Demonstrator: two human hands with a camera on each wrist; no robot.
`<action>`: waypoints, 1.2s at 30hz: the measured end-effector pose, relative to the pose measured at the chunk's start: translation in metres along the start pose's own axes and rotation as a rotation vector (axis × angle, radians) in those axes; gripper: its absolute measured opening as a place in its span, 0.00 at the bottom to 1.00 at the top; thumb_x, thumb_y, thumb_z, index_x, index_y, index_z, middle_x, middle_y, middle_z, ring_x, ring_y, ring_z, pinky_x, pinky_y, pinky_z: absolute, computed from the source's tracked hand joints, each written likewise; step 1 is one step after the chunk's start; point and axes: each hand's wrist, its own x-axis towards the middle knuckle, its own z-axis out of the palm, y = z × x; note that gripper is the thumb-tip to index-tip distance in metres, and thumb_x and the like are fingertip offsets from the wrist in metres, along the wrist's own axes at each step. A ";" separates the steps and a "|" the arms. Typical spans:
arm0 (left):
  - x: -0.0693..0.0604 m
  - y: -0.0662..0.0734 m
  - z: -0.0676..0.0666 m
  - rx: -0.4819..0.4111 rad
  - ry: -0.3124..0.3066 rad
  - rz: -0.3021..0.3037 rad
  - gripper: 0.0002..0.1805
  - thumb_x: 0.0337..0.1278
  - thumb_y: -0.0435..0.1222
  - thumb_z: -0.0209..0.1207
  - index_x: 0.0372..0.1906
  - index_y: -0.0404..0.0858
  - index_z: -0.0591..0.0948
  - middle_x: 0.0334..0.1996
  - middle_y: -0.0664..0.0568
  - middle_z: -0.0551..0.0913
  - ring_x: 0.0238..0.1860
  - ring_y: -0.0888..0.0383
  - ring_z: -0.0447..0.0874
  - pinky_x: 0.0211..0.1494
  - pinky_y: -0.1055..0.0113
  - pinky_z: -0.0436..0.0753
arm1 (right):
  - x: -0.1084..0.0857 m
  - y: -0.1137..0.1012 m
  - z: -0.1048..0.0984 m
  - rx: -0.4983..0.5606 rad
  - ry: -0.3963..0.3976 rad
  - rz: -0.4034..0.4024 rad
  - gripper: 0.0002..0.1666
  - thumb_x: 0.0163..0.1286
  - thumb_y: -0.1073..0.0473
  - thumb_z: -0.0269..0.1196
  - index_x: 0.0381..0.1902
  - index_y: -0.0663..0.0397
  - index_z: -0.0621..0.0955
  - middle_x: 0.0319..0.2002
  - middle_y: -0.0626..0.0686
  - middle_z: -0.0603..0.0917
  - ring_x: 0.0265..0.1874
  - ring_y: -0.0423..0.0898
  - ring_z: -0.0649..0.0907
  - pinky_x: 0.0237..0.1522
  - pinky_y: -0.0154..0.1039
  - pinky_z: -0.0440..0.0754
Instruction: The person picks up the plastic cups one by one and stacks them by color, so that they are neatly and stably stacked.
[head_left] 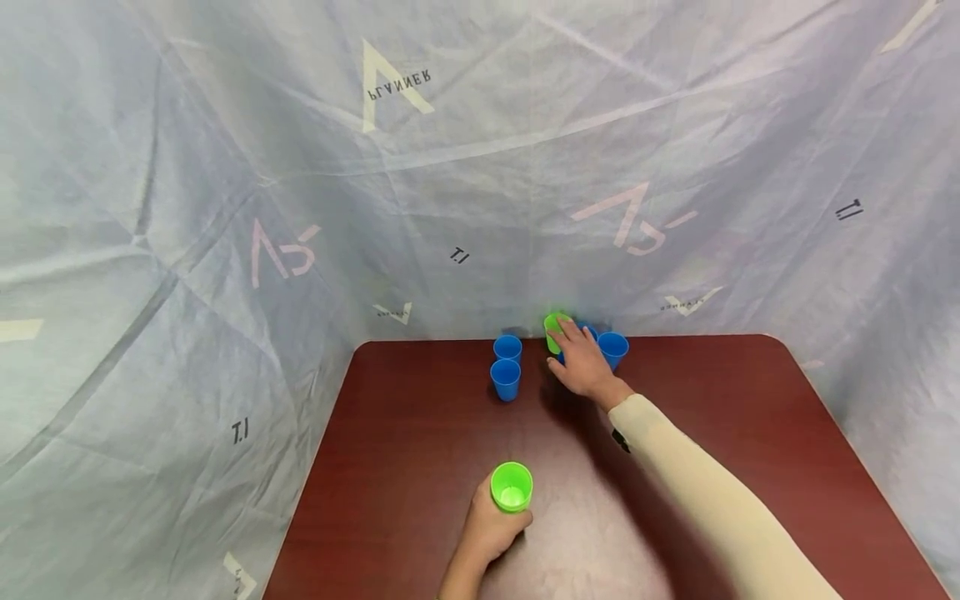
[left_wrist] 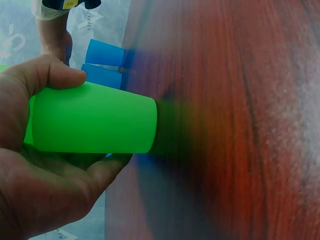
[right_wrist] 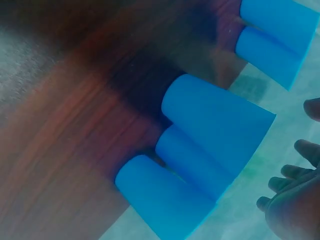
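My left hand grips an upright green cup near the front of the table, fingers and thumb around its side. In the left wrist view the cup's smooth wall shows between thumb and fingers; whether its base touches the table I cannot tell. At the back, my right hand reaches over blue cups, fingers spread at another green cup. The right wrist view shows those fingertips apart, beyond a cluster of blue cups; that green cup is hidden there.
Two blue cups stand one behind the other left of the right hand. Another blue cup stands to its right. The reddish-brown table ends at a grey printed cloth hanging behind and at both sides.
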 end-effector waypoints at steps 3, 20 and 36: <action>0.000 0.000 0.001 -0.006 -0.003 -0.001 0.35 0.32 0.26 0.73 0.56 0.43 0.83 0.44 0.55 0.88 0.48 0.59 0.84 0.55 0.64 0.81 | 0.006 0.002 0.000 -0.019 -0.024 0.018 0.39 0.80 0.49 0.59 0.81 0.57 0.65 0.85 0.64 0.56 0.85 0.65 0.54 0.83 0.67 0.50; -0.003 0.000 0.000 0.020 0.024 -0.010 0.38 0.30 0.27 0.74 0.59 0.41 0.82 0.47 0.54 0.88 0.51 0.56 0.85 0.57 0.65 0.81 | 0.043 0.013 0.004 -0.091 -0.133 0.098 0.39 0.83 0.48 0.56 0.84 0.51 0.59 0.84 0.64 0.57 0.84 0.64 0.55 0.83 0.68 0.49; -0.003 0.001 0.001 0.013 0.040 -0.011 0.38 0.30 0.26 0.74 0.58 0.42 0.82 0.44 0.58 0.87 0.47 0.62 0.84 0.54 0.66 0.82 | 0.048 0.016 0.017 -0.086 -0.035 -0.023 0.19 0.79 0.62 0.61 0.64 0.58 0.83 0.74 0.65 0.75 0.75 0.66 0.70 0.77 0.67 0.65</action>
